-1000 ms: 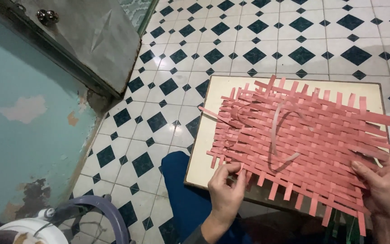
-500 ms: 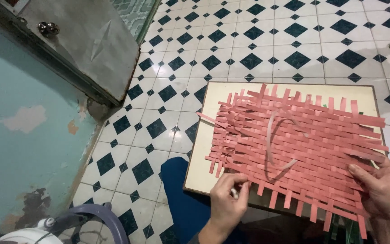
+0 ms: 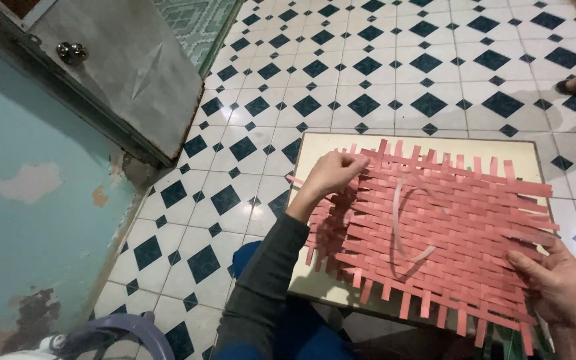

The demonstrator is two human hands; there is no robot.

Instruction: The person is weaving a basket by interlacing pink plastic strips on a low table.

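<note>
Blue-and-white diamond tiles cover the floor (image 3: 368, 80) where I sit, a pale board (image 3: 315, 150) resting across my lap with a mat (image 3: 448, 240) of woven pink paper strips spread over it. My left hand (image 3: 331, 173) reaches to the mat's far left corner, fingers curled and pinched together at the tip of a strip end there; whether the grip has the strip caught or only touches it I cannot tell. My right hand (image 3: 555, 283) lies half open on the near right edge, fingers spread flat on the weave, pressing rather than holding. The mat's long axis runs left to right across the board, so it stretches away from my left grip toward the right and back toward me, and my left hand is the nearer one to that far corner. One loose, paler strip (image 3: 401, 227) curls up off the middle of the mat, between my two hands and touching neither. A grey metal door (image 3: 128, 73) stands open at upper left beside a teal wall (image 3: 28, 173).
</note>
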